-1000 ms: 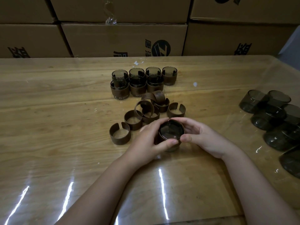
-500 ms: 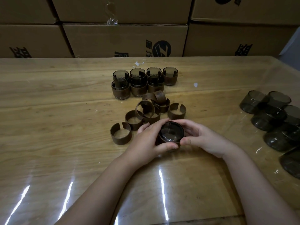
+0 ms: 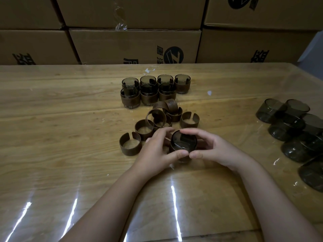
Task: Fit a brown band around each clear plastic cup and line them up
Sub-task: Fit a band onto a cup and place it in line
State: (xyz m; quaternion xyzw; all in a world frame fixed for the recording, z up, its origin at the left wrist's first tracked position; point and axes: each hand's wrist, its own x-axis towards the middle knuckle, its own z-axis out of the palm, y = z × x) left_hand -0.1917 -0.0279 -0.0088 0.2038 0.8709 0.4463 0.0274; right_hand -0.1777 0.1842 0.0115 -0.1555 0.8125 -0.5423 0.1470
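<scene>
Hands meet around one smoky clear plastic cup (image 3: 183, 141) standing upright on the glossy wooden table (image 3: 52, 119), seen from the head camera. The left hand (image 3: 155, 151) curls about the cup's left side, thumb on its near wall and fingers over the far rim. The right hand (image 3: 215, 149) grips the right side the same way, and the two thumb tips nearly touch in front. A brown split band (image 3: 172, 149) shows low on the cup's left wall, mostly hidden by fingers, so I cannot tell how fully it sits.

Just beyond the cup lies a loose heap of brown open bands (image 3: 164, 116), with one more band (image 3: 130, 144) to the cup's left. Farther beyond the cup stand seven banded cups (image 3: 148, 91) in two rows. Well to the cup's right, bare smoky cups (image 3: 288, 119) lie clustered. Stacked cardboard boxes (image 3: 134, 44) rise behind the table.
</scene>
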